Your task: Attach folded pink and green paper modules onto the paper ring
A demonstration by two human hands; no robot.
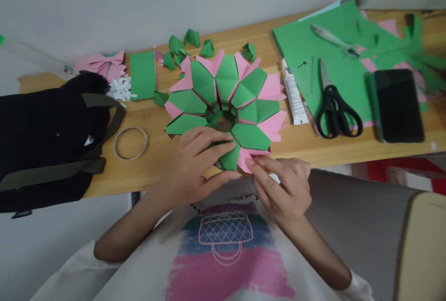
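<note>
A ring-shaped paper flower [227,73] of folded green petals with pink pieces between them lies on the wooden table, with a round hole at its middle. My left hand [200,161] rests over its near left side, fingers on a green petal and thumb at the outer edge. At the near right edge, my right hand [284,182] pinches a pink paper piece [245,159] between thumb and fingers. Part of the flower's near side is hidden under my left hand.
Right of the flower lie a glue tube [295,99], black-handled scissors [332,106], a craft knife [332,40], green sheets [292,36] and a phone [397,106]. Leftward are a tape roll [116,145], a black bag [52,138] and a green paper stack [142,74]. Folded green pieces [192,37] sit behind.
</note>
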